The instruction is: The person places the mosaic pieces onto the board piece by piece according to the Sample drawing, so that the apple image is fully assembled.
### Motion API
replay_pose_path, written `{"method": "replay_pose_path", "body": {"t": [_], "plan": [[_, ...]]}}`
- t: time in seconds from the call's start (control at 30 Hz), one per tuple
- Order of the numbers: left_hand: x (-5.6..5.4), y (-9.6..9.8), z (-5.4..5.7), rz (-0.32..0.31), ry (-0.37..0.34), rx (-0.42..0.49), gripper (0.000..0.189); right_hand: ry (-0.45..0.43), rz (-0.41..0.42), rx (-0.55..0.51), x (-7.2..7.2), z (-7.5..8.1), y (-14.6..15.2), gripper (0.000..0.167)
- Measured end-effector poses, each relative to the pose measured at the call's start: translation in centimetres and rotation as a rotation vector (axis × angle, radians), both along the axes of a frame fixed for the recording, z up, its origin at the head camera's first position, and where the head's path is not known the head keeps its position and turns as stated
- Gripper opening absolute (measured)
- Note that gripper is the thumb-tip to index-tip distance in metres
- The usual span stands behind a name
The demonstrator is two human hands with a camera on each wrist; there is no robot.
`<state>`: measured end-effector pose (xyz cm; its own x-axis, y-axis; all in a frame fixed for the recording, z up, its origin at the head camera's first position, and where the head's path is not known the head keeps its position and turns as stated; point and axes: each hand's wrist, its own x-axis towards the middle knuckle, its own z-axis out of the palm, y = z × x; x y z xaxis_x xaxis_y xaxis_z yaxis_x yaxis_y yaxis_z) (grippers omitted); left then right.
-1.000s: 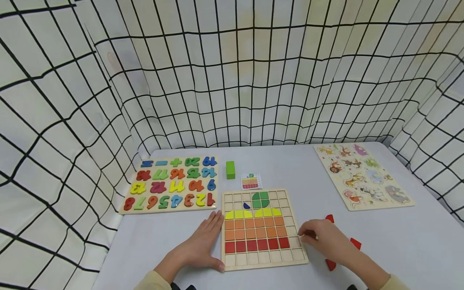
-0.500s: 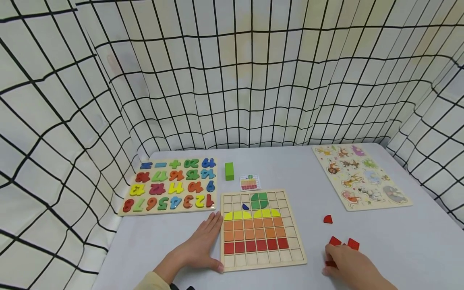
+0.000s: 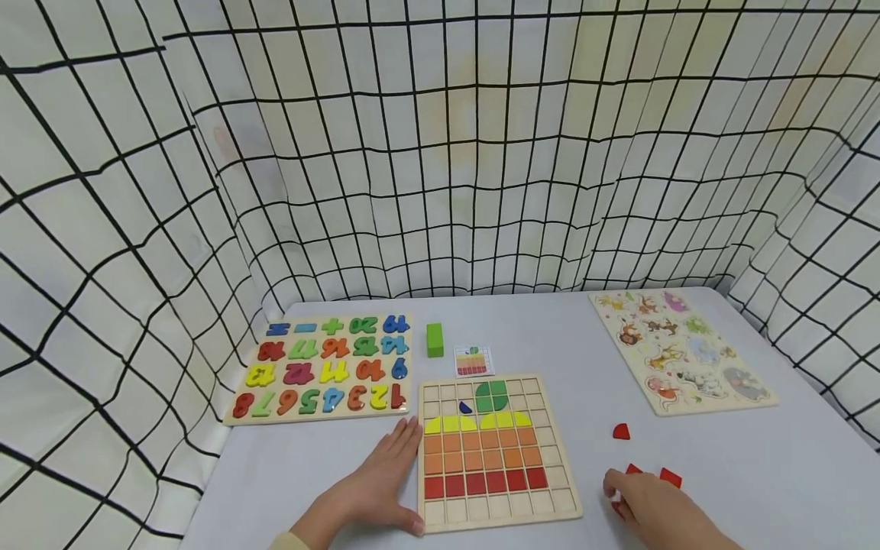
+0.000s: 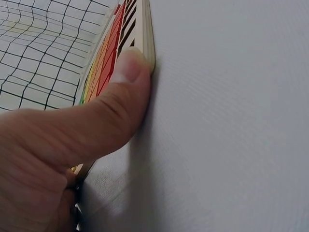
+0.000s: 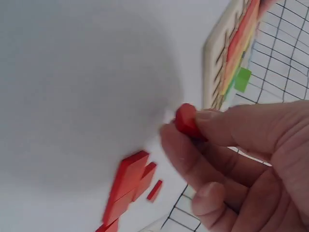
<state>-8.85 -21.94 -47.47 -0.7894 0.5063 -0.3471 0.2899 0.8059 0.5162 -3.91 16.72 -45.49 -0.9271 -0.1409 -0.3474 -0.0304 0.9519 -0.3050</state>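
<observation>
A wooden grid board (image 3: 519, 505) lies on the table, filled with rows of red, orange and yellow pieces, plus green pieces and a small blue one near the top. My left hand (image 3: 374, 485) rests along its left edge, fingers straight, with the thumb at the near corner. Right of the board, my right hand (image 3: 649, 508) pinches a small red wooden piece (image 5: 187, 121) between thumb and fingers, just above the table. Beside and under that hand lie loose red pieces (image 5: 128, 181), partly hidden in the head view. A red quarter-circle piece (image 3: 622, 432) lies apart, farther off.
A number puzzle (image 3: 237, 416) lies at the back left. Behind the grid board are a green block (image 3: 435, 341) and a small pattern card (image 3: 473, 361). An animal puzzle board (image 3: 670, 367) lies at the back right. White walls with black netting (image 3: 477, 187) enclose the table.
My right hand has moved from the board's right edge to the loose red pieces, and now pinches one. My left hand stays on the board. The head view has tilted slightly upward.
</observation>
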Motion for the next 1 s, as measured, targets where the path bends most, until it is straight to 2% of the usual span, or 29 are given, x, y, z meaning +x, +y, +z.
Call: {"method": "replay_pose_path", "body": {"t": [0.1,0.27,0.47,0.57,0.73,0.83,1.0], "plan": [[0.0,-0.1,-0.1,-0.008,0.002,-0.008,0.133,0.063,0.043,-0.105,-0.5,0.6,-1.0,0.018],[0.0,-0.2,0.2,-0.016,0.006,0.003,0.132,0.102,0.215,-0.418,-1.7,1.2,-3.8,0.012],[0.0,-0.4,0.7,-0.031,0.006,0.026,0.131,0.086,0.266,-0.572,-2.6,0.4,-9.1,0.009],[-0.1,-0.4,0.7,-0.032,0.004,0.02,0.131,0.056,0.278,-0.612,-3.0,0.4,-11.6,0.008],[-0.2,-0.3,0.7,-0.029,-0.006,0.017,0.13,0.007,0.296,-0.622,-3.7,0.4,-15.1,0.007],[-0.2,-0.3,0.6,-0.031,-0.008,0.02,0.13,-0.008,0.314,-0.601,-3.7,0.3,-16.4,0.007],[0.0,-0.3,0.5,-0.03,-0.009,0.006,0.13,0.016,0.326,-0.502,-3.4,0.0,-18.1,0.005]]}}
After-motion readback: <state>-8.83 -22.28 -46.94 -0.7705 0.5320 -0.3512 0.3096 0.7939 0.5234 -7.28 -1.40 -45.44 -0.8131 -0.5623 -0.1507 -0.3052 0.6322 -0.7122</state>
